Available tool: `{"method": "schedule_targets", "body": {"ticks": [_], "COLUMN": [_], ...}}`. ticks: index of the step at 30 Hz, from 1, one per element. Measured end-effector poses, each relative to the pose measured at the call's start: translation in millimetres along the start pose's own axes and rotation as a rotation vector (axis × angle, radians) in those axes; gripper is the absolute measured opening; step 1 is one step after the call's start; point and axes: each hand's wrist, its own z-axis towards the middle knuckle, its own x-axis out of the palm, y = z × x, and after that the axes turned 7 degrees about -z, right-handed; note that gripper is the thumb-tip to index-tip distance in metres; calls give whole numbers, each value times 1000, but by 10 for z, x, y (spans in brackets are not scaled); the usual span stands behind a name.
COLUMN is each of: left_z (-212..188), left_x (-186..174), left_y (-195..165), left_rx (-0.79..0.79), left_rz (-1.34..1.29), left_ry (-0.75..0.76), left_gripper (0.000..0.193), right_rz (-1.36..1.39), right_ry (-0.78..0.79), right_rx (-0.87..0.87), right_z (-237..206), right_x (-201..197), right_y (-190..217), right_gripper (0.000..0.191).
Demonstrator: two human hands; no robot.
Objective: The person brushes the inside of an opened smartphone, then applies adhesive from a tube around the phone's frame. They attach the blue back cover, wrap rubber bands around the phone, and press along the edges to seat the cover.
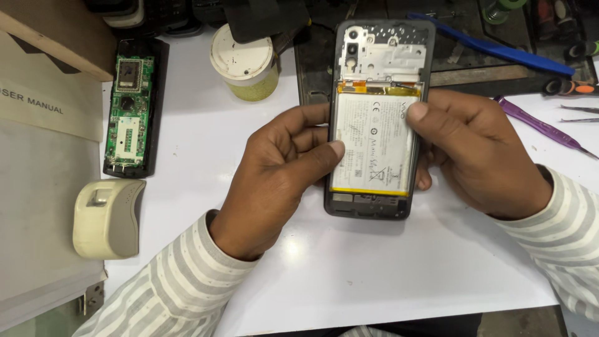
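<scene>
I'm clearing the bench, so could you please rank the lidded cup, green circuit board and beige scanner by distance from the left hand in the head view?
1. Lidded cup, above the left hand.
2. Green circuit board, to its left.
3. Beige scanner, far left, near the edge.

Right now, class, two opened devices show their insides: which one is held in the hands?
The opened phone with the white battery, gripped by both hands; the green circuit board in its black case lies untouched to the left.
</scene>
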Motion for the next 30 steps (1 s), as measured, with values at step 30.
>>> {"method": "schedule_targets", "body": {"ticks": [30], "left_z": [3], "left_x": [7], "left_y": [-3], "left_rx": [57], "left_rz": [-89], "left_ry": [53], "left_gripper": [38], "right_rz": [-236], "right_ry": [90], "right_rx": [-234], "right_z": [-6], "right_x": [75], "right_y": [92], "right_gripper": [75]}}
